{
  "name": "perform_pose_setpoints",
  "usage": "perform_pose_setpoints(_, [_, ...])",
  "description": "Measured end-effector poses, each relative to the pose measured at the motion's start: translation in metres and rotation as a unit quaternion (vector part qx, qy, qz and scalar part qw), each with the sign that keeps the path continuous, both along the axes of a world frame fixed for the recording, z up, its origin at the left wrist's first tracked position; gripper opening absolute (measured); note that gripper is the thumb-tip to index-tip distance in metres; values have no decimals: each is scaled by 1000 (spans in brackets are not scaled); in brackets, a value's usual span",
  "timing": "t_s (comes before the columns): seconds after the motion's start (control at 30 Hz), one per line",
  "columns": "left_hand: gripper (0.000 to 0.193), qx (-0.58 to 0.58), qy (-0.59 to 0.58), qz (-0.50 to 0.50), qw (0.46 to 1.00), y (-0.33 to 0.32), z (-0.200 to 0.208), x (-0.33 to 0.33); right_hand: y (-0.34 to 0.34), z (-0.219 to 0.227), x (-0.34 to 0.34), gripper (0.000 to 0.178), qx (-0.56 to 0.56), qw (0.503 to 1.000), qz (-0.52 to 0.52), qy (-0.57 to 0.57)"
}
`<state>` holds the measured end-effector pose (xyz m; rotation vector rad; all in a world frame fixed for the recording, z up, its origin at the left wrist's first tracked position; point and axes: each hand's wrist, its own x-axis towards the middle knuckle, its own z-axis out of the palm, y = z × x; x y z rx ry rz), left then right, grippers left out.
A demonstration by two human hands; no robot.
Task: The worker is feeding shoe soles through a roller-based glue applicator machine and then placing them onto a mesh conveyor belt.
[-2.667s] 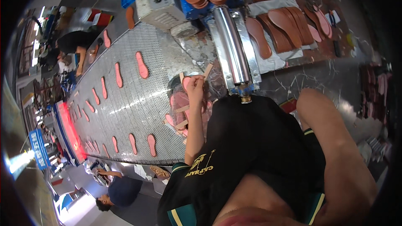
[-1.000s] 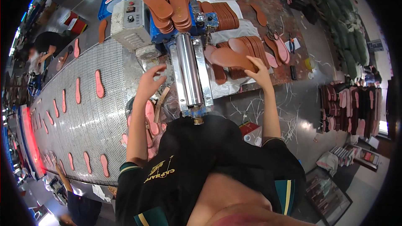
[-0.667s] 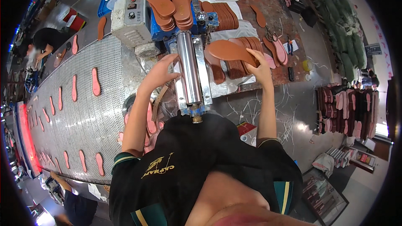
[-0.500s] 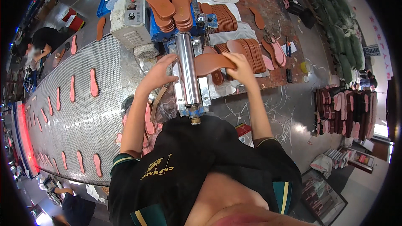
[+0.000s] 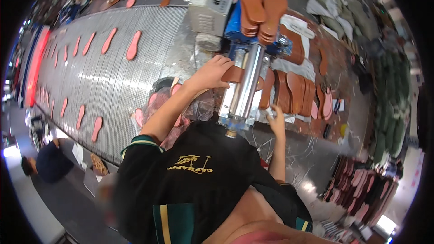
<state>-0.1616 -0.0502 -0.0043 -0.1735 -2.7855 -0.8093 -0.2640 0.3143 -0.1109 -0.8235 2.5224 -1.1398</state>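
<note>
In front of my chest stands a machine with a shiny metal roller (image 5: 250,83). A brown insole (image 5: 233,75) pokes out on the roller's left side, and a small bit of it shows at the right. My left hand (image 5: 214,74) grips the left end, fingers on top and thumb below. On the other side, my right hand (image 5: 276,121) is empty with its fingers apart, close to the row of brown insoles (image 5: 296,94) on the table. More brown insoles (image 5: 252,4) are piled on top of the machine, beyond the roller.
Pink insoles (image 5: 134,45) lie spaced out on a perforated conveyor (image 5: 149,20) to the left. A grey control box (image 5: 211,2) stands by the machine. Pliers and pink insoles (image 5: 327,106) sit at the table's right. Another person (image 5: 54,160) is at the lower left.
The brown insole has passed leftward through the roller. My right hand has let go and dropped nearer me, while my left hand has taken the insole's end. The view has turned left.
</note>
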Motion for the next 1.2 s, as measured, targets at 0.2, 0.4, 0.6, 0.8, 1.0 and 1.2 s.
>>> perform_pose_setpoints(0.2, [63,4,0,93,996,-39,-16,42,43,-116,39,21,52,958,109,-261])
perform_pose_setpoints(0.4, [59,432,-152,191,868,-54,-67,148,100,-208,68,21,75,913,211,-342])
perform_pose_setpoints(0.6, [43,897,187,142,376,-16,-88,256,154,-294,30,21,120,894,246,-355])
perform_pose_setpoints(0.8, [30,749,469,391,257,-31,-119,396,3,-116,51,26,361,796,94,-476])
perform_pose_setpoints(1.0, [36,756,434,421,250,-42,-172,488,67,-166,-1,24,202,824,4,-530])
perform_pose_setpoints(1.2, [32,696,238,656,170,12,-204,545,82,-35,-58,18,231,821,-35,-520])
